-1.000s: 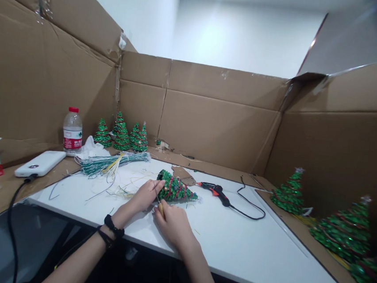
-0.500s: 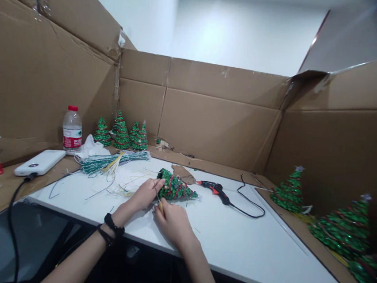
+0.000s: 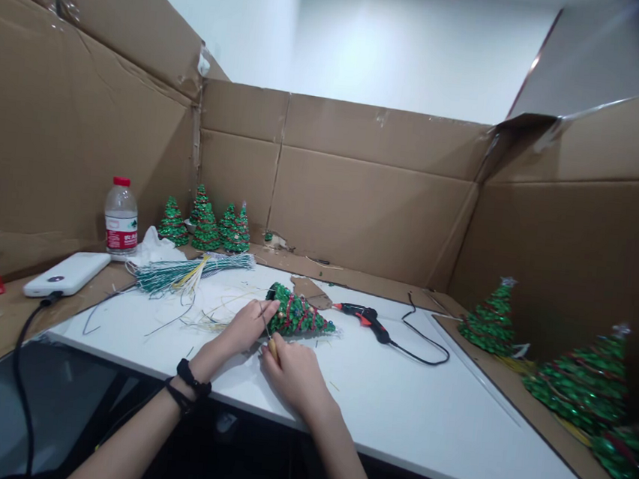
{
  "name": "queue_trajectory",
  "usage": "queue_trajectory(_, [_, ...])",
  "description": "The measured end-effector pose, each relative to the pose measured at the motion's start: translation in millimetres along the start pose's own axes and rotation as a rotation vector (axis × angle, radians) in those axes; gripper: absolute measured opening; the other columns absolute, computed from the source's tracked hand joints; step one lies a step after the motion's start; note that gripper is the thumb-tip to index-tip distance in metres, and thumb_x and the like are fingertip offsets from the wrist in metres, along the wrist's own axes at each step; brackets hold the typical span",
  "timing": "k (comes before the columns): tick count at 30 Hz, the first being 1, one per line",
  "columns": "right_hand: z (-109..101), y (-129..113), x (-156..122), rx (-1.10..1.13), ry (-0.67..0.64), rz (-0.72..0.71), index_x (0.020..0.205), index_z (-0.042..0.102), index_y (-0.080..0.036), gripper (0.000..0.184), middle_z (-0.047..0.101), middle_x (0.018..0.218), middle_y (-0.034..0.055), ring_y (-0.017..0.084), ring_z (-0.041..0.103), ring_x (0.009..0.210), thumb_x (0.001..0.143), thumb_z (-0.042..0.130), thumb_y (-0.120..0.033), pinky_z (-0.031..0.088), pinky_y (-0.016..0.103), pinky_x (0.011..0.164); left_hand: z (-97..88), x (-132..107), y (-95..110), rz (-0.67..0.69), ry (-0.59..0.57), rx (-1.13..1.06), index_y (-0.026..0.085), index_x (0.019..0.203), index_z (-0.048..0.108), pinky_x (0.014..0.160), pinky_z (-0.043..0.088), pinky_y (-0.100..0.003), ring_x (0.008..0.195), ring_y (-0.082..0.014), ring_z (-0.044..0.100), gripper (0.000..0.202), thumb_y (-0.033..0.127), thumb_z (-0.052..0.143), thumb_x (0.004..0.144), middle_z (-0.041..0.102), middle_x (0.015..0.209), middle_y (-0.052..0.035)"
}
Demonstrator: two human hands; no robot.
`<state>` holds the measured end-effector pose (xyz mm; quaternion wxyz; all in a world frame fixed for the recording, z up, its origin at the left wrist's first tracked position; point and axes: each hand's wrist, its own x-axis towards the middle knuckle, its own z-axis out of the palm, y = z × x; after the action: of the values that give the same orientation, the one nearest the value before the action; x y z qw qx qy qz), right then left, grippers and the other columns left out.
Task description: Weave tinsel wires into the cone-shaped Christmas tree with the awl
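left of the glue gun (image 3: 373, 323), a decorated tree (image 3: 299, 314) lies on the desk (image 3: 404, 413), left hand (image 3: 248, 327) pinching its base. the right hand (image 3: 296, 374) clasps a wooden-handled tool (image 3: 273, 349), best guided slowly.

The one camera sits on my head and looks forward and down, over my own forearms (image 3: 134, 436). My left hand (image 3: 246, 326) and my right hand (image 3: 293, 376) are quite near to it, toward six o'clock of the view. Farther away, cardboard walls (image 3: 376, 207) stand at ten, twelve and two o'clock, widely seen.
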<state>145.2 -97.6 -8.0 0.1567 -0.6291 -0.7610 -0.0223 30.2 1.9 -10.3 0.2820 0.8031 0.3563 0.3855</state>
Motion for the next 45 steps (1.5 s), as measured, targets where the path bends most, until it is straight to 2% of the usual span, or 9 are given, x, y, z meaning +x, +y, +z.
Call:
queue_trajectory(7, [0.3,0.0,0.1,-0.001,-0.006,0.001,0.094,0.057,-0.019,0.024,0.070,0.082,0.0061,0.019,0.065,0.072,0.095,0.036,-0.030,0.026,0.028,0.056,0.6,0.4,-2.1,0.012,0.006,0.015,0.020,0.067,0.048,0.071,0.040,-0.029,0.070,-0.0184,0.050,0.045,0.053,0.028,0.089,0.054,0.068,-0.0019])
queue_trajectory(13, [-0.7,0.0,0.3,0.001,-0.015,0.009,0.091,0.057,-0.018,0.024,0.070,0.082,0.0060,0.019,0.066,0.072,0.095,0.036,-0.030,0.024,0.028,0.055,-0.4,-0.6,-0.2,0.021,0.000,0.026,0.020,0.063,0.044,0.067,0.038,-0.029,0.063,-0.0172,0.046,0.046,0.054,0.026,0.090,0.049,0.062,0.0001])
queue_trajectory(17, [-1.4,0.3,-0.5,0.006,-0.002,-0.003,0.089,0.057,-0.018,0.024,0.070,0.082,0.0057,0.019,0.066,0.072,0.095,0.036,-0.029,0.022,0.029,0.054,-0.9,-1.6,-0.1,0.008,0.013,0.046,0.020,0.066,0.049,0.069,0.039,-0.030,0.067,-0.0188,0.049,0.046,0.054,0.028,0.089,0.051,0.063,-0.0012])
queue_trajectory(21, [-1.8,0.8,-0.9,0.014,-0.006,0.001,0.091,0.058,-0.018,0.024,0.071,0.083,0.0057,0.019,0.066,0.071,0.095,0.037,-0.030,0.022,0.029,0.055,-1.0,-2.6,-0.6,-0.030,0.043,0.036,0.020,0.066,0.052,0.065,0.040,-0.029,0.067,-0.0192,0.049,0.044,0.055,0.034,0.086,0.053,0.062,-0.0016])
queue_trajectory(31, [-2.3,0.7,-1.9,-0.004,0.008,-0.008,0.092,0.058,-0.018,0.023,0.071,0.082,0.0057,0.020,0.066,0.070,0.094,0.039,-0.029,0.020,0.029,0.054,-1.0,-0.6,-1.8,0.022,0.001,0.098,0.020,0.066,0.047,0.069,0.039,-0.031,0.068,-0.0187,0.049,0.045,0.052,0.027,0.090,0.054,0.066,-0.0018])
queue_trajectory(40, [-1.8,0.8,-3.2,0.009,-0.013,0.001,0.092,0.056,-0.019,0.022,0.071,0.084,0.0056,0.019,0.066,0.072,0.095,0.037,-0.030,0.021,0.029,0.055,-1.5,-2.5,1.4,-0.013,0.009,0.079,0.021,0.065,0.045,0.068,0.039,-0.031,0.065,-0.0188,0.046,0.045,0.055,0.028,0.088,0.048,0.061,-0.0001])
queue_trajectory(45, [1.2,1.9,-2.4,0.019,-0.013,-0.005,0.094,0.056,-0.019,0.022,0.070,0.081,0.0048,0.019,0.064,0.069,0.095,0.036,-0.028,0.021,0.028,0.054,-0.5,-1.8,0.1,-0.017,0.003,0.063,0.021,0.067,0.048,0.070,0.039,-0.031,0.068,-0.0199,0.048,0.045,0.054,0.028,0.088,0.051,0.064,-0.0013])
